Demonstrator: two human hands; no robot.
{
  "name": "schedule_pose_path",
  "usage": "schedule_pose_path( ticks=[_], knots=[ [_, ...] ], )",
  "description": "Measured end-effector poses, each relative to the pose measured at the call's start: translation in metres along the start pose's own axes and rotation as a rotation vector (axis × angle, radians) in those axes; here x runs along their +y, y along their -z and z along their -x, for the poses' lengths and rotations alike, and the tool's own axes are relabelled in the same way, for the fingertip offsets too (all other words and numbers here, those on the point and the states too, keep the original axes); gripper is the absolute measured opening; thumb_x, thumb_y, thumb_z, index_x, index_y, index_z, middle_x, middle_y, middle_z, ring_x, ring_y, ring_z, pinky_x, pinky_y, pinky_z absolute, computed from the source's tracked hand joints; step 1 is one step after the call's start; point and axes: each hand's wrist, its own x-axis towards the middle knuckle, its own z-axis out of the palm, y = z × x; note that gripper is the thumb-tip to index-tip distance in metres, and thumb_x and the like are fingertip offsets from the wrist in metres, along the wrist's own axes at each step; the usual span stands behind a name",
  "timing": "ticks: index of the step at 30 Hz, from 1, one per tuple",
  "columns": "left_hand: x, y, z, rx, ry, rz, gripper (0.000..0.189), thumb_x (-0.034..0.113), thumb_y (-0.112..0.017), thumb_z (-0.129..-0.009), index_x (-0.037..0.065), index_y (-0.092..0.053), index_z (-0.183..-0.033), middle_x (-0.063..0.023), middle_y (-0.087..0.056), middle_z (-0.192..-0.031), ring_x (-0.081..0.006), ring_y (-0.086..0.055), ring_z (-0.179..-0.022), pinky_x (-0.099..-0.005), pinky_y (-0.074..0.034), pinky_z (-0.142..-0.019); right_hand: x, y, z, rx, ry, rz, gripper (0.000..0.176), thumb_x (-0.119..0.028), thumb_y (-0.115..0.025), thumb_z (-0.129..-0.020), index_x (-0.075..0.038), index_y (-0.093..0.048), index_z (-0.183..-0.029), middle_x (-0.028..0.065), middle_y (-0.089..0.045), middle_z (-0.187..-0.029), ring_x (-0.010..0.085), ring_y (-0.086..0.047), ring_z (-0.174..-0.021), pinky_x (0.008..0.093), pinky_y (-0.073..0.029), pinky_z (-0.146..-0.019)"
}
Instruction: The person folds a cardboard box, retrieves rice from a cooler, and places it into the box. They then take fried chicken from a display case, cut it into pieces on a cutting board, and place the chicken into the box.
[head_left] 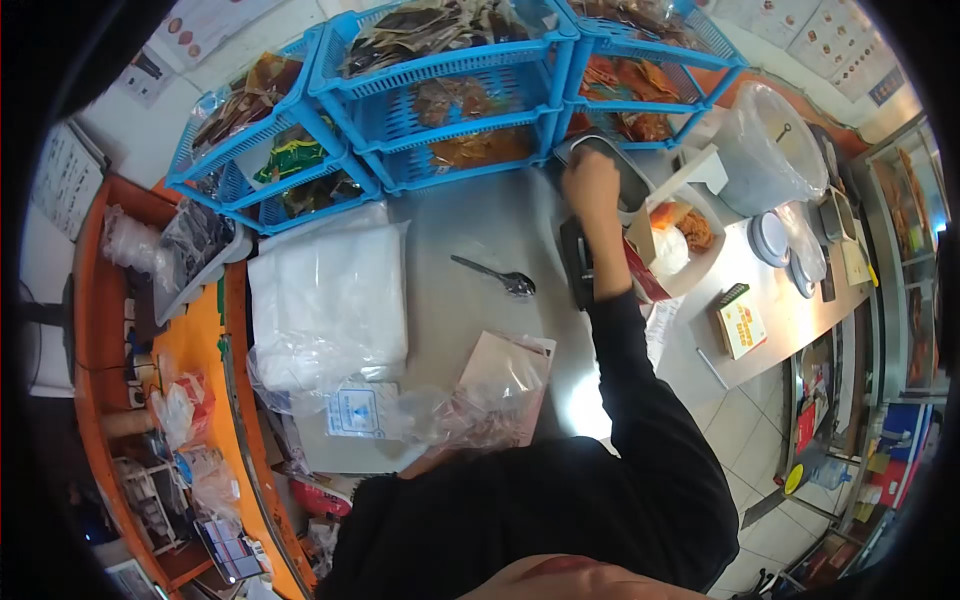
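My right hand (592, 182) reaches forward across the metal worktop, fingers curled down at the edge of a grey metal container (628, 185). What the fingers hold, if anything, is hidden. Just right of my forearm stands an open paper box (645, 250) with white rice (668, 252) and fried chicken (697, 232) inside. A dark object (576, 262) lies beside my wrist on the left. On the steel surface rests a black plastic spoon (497, 276), apart from the hand. My left hand is out of sight.
Blue tiered baskets (440, 120) with packaged goods line the back. White plastic bags (330, 300) are stacked on the left. Clear wrapping (470, 410) lies near my body. At right are a lined bucket (770, 150), round lids (769, 240) and a small printed box (742, 328).
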Motion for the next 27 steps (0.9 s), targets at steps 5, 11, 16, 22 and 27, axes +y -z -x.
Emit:
schedule_pose_path(
  ticks=[5, 11, 16, 22, 27],
  knots=[
    [0.002, 0.026, 0.037, 0.074, 0.078, 0.0, 0.02, 0.009, -0.056, -0.07, 0.004, -0.054, -0.089, -0.0083, -0.054, -0.084, -0.0205, -0.053, -0.082, -0.0303, -0.043, -0.07, 0.073, -0.085, -0.059, 0.026, -0.287, 0.214, 0.014, -0.013, -0.05, -0.072, -0.004, -0.06, -0.073, 0.0219, -0.058, -0.074, 0.0367, -0.057, -0.072, 0.0424, -0.047, -0.063],
    [-0.004, 0.045, 0.042, 0.088, 0.072, -0.013, 0.02, 0.008, -0.056, -0.069, 0.004, -0.054, -0.089, -0.0085, -0.054, -0.084, -0.0209, -0.053, -0.082, -0.0305, -0.043, -0.07, 0.088, -0.088, -0.067, -0.006, -0.345, 0.264, 0.013, -0.011, -0.051, -0.07, -0.003, -0.061, -0.074, 0.0201, -0.059, -0.076, 0.0357, -0.058, -0.073, 0.0414, -0.047, -0.063],
    [-0.002, 0.048, 0.036, 0.091, 0.007, -0.05, 0.02, 0.008, -0.057, -0.069, 0.004, -0.054, -0.088, -0.0087, -0.054, -0.084, -0.0213, -0.053, -0.082, -0.0306, -0.043, -0.07, 0.089, -0.084, -0.067, 0.001, -0.355, 0.255, 0.012, -0.009, -0.052, -0.069, -0.002, -0.061, -0.074, 0.0185, -0.059, -0.077, 0.0348, -0.058, -0.073, 0.0405, -0.048, -0.063],
    [0.009, 0.024, 0.016, 0.117, -0.19, -0.149, 0.02, 0.008, -0.057, -0.068, 0.003, -0.055, -0.087, -0.0089, -0.054, -0.084, -0.0217, -0.053, -0.082, -0.0308, -0.043, -0.07, 0.004, -0.023, 0.026, 0.402, 0.28, -0.21, 0.005, -0.003, -0.055, -0.066, -0.002, -0.057, -0.071, 0.0136, -0.056, -0.076, 0.0301, -0.055, -0.064, 0.0374, -0.044, -0.057],
    [0.019, -0.004, 0.008, 0.193, -0.366, -0.289, 0.02, 0.008, -0.057, -0.067, 0.003, -0.055, -0.087, -0.0091, -0.054, -0.084, -0.0221, -0.053, -0.082, -0.0309, -0.043, -0.07, -0.025, -0.005, 0.224, -0.147, 0.328, -0.748, 0.007, -0.008, -0.062, -0.069, -0.003, -0.061, -0.074, 0.0105, -0.059, -0.072, 0.0233, -0.058, -0.067, 0.0281, -0.045, -0.059]
  ],
)
